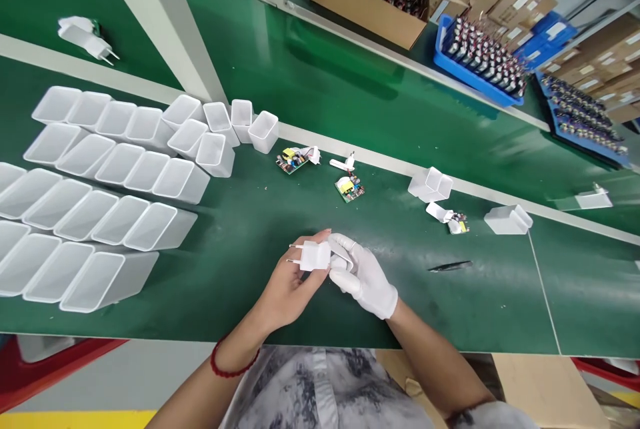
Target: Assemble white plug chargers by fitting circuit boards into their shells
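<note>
Between my two hands is a white plug adapter [316, 256], its two metal pins pointing left. My bare left hand [290, 282] grips the pin end, thumb below and fingers above. My right hand [367, 279], in a white glove, is closed round the other end of the same adapter; a curved white piece shows between its fingers. What lies inside the adapter is hidden. Beyond my hands on the green bench lie a circuit board with a plug end [299, 157], a loose circuit board [350, 186] and a white plug cover [345, 162].
Rows of white plastic boxes [150, 226] fill the left of the bench [225, 296]. Black tweezers [450, 266] lie to the right, near another board with a white casing [449, 217]. A metal post [165, 16] rises at the back left. Blue trays [480, 59] of parts stand beyond.
</note>
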`<state>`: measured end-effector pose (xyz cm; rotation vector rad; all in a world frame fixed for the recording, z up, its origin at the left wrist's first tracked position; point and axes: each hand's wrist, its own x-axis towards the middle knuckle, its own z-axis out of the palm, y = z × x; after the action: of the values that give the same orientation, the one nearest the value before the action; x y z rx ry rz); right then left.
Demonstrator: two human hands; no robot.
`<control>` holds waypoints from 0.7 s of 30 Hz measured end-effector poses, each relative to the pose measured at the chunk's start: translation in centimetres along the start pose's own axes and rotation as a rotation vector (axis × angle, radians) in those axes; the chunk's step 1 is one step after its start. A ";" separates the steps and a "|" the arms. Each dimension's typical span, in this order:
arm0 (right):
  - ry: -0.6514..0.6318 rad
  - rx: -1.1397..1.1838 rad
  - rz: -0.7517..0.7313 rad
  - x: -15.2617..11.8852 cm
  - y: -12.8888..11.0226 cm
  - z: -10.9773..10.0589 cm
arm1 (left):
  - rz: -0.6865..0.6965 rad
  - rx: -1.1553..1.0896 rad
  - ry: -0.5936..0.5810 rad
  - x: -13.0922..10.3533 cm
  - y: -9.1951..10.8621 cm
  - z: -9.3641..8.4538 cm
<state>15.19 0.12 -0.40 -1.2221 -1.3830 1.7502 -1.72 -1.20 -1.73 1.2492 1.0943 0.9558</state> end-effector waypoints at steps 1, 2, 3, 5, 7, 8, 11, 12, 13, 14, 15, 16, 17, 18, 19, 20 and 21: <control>-0.012 -0.001 0.010 0.0 0.0 0.0 | -0.001 -0.003 -0.002 0.0 0.0 0.0; -0.025 -0.002 0.016 0.0 0.0 -0.1 | -0.006 -0.009 -0.001 0.0 0.0 -0.1; -0.034 0.000 0.018 0.0 -0.1 -0.1 | -0.012 -0.015 0.002 0.0 0.0 -0.1; -0.045 0.002 0.013 0.0 -0.3 -0.3 | -0.012 -0.016 0.004 0.0 0.0 -0.1; -0.050 -0.007 0.012 0.0 -0.6 -0.4 | 0.004 -0.004 0.002 0.0 0.0 -0.1; -0.051 -0.016 0.016 0.0 -0.7 -0.4 | 0.015 0.001 0.001 -0.1 0.1 -0.1; -0.034 -0.038 0.015 0.1 -0.9 -0.4 | 0.025 0.006 -0.001 -0.1 0.1 -0.1; -0.025 -0.040 0.008 0.1 -0.9 -0.4 | 0.029 0.008 -0.004 -0.1 0.1 -0.1; -0.018 -0.039 0.004 0.1 -0.9 -0.4 | 0.038 0.012 -0.007 -0.2 0.1 -0.1; -0.009 -0.033 0.000 0.1 -0.8 -0.4 | 0.051 0.015 -0.012 -0.2 0.0 -0.1; 0.004 -0.022 -0.002 0.0 -0.7 -0.4 | 0.065 0.017 -0.016 -0.2 -0.1 -0.1; 0.014 -0.008 0.001 0.0 -0.5 -0.4 | 0.076 0.017 -0.013 -0.3 -0.2 -0.1; 0.023 0.005 0.007 0.0 -0.3 -0.4 | 0.078 0.016 -0.013 -0.3 -0.3 -0.1; 0.029 0.019 0.014 0.0 -0.2 -0.4 | 0.070 0.014 -0.010 -0.3 -0.5 -0.1; 0.024 0.038 0.028 0.0 0.0 -0.4 | 0.052 0.010 -0.008 -0.3 -0.6 -0.1; 0.014 0.066 0.043 0.0 0.1 -0.4 | 0.024 0.005 -0.012 -0.3 -0.6 -0.2; 0.005 0.098 0.061 0.0 0.2 -0.4 | -0.013 -0.002 -0.019 -0.2 -0.7 -0.3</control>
<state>15.57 0.26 -0.63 -1.2260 -1.2538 1.8334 -2.05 -1.44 -2.35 1.2455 1.0853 0.9331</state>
